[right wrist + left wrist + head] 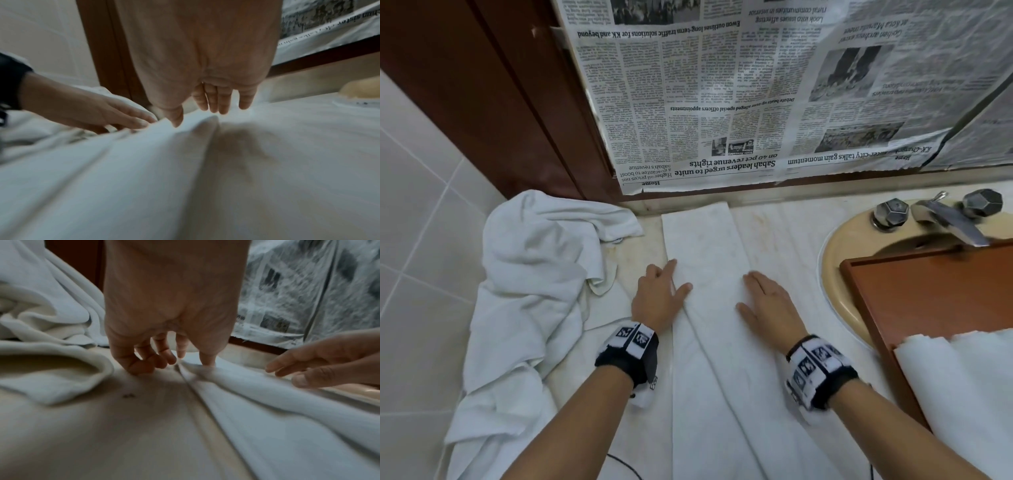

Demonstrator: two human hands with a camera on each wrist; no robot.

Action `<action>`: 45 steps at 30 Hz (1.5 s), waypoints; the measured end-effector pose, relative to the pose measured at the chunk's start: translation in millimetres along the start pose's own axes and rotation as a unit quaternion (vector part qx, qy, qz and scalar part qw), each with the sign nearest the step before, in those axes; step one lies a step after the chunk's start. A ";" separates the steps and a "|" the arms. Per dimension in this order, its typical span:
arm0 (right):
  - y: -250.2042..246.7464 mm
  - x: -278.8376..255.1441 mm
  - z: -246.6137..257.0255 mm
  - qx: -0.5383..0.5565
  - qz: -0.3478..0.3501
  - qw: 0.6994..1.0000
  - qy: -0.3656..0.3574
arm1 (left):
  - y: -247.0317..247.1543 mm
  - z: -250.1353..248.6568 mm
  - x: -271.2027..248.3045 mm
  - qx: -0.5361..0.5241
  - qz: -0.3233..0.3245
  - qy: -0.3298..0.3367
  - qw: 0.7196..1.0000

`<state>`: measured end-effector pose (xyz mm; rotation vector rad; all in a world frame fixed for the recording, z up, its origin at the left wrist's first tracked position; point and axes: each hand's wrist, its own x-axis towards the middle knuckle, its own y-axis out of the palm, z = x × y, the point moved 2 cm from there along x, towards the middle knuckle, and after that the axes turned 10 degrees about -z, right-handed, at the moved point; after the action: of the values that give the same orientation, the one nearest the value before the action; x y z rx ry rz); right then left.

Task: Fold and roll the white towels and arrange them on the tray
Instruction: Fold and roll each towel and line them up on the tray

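Flat on the folded towel, both hands press down with straight fingers and grip nothing: the left hand lies on the towel's left edge, its thumb on the cloth, and the right hand lies on the towel's right side, palm down. That towel is a long narrow strip running from the wall toward the person, with a raised crease between the two hands. Left of the folded towel, a crumpled towel is heaped on the countertop and hangs over its near edge. Right of the folded towel, a brown wooden tray sits partly over the cream sink, and another white towel covers the tray's near corner. A metal tap stands behind the sink. Beyond the folded towel, newspaper sheets cover the wall, beside a dark wooden frame and white wall tiles.
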<state>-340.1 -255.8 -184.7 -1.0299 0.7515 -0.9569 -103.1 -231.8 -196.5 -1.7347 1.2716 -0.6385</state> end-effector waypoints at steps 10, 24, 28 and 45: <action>12.7 -104.0 40.7 0.083 0.060 0.992 0.076 | 14.1 -20.1 -54.2 -0.068 -0.002 -0.065 0.996; 24.8 -127.2 128.7 0.204 0.056 0.975 0.064 | -7.2 13.0 -51.3 -0.189 -0.007 -0.060 0.980; 50.4 -132.5 145.2 0.226 0.052 0.970 0.073 | -6.7 14.0 -55.8 -0.182 -0.011 -0.034 0.983; 62.9 -138.6 132.5 0.264 0.057 0.957 0.107 | -12.5 23.2 -75.3 -0.188 0.014 0.021 0.982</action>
<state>-262.8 -69.4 -187.5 -0.4159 0.6702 -1.1021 -104.5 -152.3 -190.6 -2.0107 1.5180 -0.4384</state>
